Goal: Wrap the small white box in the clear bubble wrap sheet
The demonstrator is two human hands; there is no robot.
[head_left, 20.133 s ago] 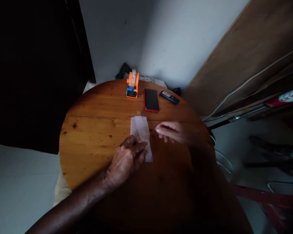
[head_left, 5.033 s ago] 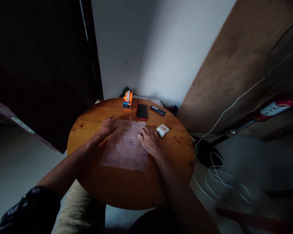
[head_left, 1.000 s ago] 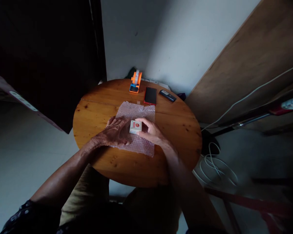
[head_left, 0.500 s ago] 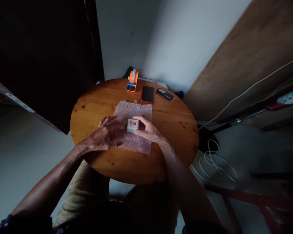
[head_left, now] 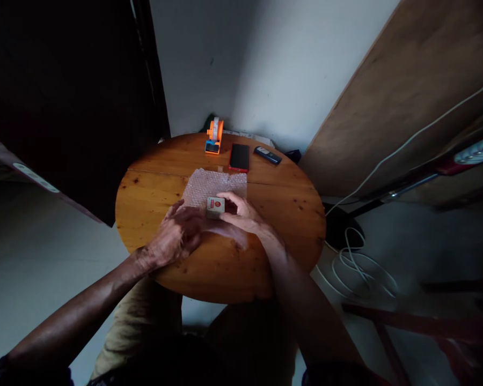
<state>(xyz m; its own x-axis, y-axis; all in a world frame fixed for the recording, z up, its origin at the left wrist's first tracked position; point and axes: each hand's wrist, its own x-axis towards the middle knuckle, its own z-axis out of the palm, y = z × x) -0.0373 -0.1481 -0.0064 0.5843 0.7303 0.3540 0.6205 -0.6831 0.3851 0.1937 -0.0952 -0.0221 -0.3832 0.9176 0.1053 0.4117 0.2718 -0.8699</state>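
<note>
A small white box [head_left: 216, 207] with a red label sits on a sheet of bubble wrap [head_left: 209, 185]. My right hand [head_left: 243, 213] grips the box from the right, thumb on its near side and fingers on its far side. To the left, my left hand [head_left: 179, 233] is closed at the near left part of the wrap, its fingertips partly blurred. The wrap's near edge is lifted and smeared by motion between the two hands.
Toward the back of the round wooden table [head_left: 145, 198] stand an orange tape dispenser [head_left: 214, 136], a phone with a red edge [head_left: 239, 157] and a dark handheld device [head_left: 268, 155]. A coiled white cable [head_left: 356, 268] lies on the floor at right.
My left hand has come down and closed at the wrap's near edge, which is now raised off the table. My right hand stays on the box.
</note>
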